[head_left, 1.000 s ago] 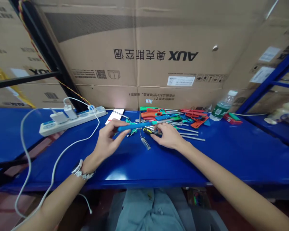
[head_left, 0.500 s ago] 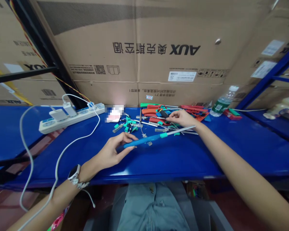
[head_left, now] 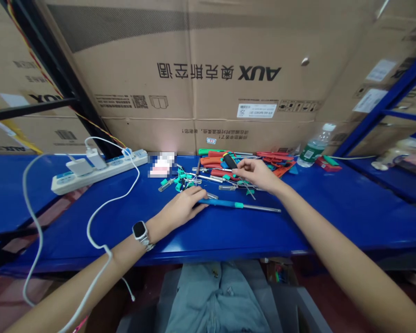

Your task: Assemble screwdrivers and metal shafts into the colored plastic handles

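Observation:
My left hand (head_left: 185,206) is closed around the handle end of a long blue-handled tool (head_left: 225,203), which has a green band and a metal shaft. The tool lies low over the blue table, its shaft pointing right. My right hand (head_left: 256,173) pinches a small screwdriver (head_left: 230,161) with a black and yellow handle, its thin shaft slanting down to the right. Behind it is a pile of red and orange-handled tools (head_left: 211,161). Small clear-handled screwdrivers (head_left: 166,184) with green pieces lie between the hands and further left.
A white power strip (head_left: 99,173) with plugs and cables stands at the left. A water bottle (head_left: 314,150) is at the back right beside a red and green item (head_left: 327,163). Large cardboard (head_left: 208,37) backs the blue table (head_left: 350,222). A white cable crosses my left arm.
My left hand has moved right and lowered the blue-handled tool towards the table. My right hand has raised and tilted the black and yellow screwdriver out of the pile.

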Available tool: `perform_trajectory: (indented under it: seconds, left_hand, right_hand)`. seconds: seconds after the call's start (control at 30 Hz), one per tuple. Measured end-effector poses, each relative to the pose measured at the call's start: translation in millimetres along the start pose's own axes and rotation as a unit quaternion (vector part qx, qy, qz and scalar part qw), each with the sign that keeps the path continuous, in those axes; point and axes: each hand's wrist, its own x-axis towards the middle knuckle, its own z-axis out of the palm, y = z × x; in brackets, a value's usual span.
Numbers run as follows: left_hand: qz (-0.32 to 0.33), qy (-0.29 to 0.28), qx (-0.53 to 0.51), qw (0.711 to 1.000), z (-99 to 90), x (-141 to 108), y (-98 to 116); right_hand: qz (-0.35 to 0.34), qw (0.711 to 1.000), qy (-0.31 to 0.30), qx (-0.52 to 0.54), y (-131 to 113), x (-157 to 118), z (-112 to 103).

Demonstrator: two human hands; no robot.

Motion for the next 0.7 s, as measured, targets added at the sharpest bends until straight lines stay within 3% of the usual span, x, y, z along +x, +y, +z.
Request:
perform_trajectory:
  seconds: [0.1, 0.2, 0.47, 0.7]
  left_hand:
    - [0.003, 0.005, 0.093, 0.996, 7.3, 16, -4]
    - [0.007, 0.031, 0.111, 0.993, 14.1, 30, -12]
    - [0.045, 0.041, 0.001, 0.998, 17.7, 30, -38]
    - [-0.027, 0.029, -0.112, 0.993, 14.2, 49, -45]
  right_hand:
    - [-0.057, 0.998, 0.007, 0.0, -8, 4, 18]
    - [-0.077, 0.997, 0.022, 0.009, -11, 12, 34]
    - [-0.036, 0.992, 0.09, 0.084, 2, 28, 59]
    - [-0.054, 0.982, 0.106, 0.143, 1, 33, 64]
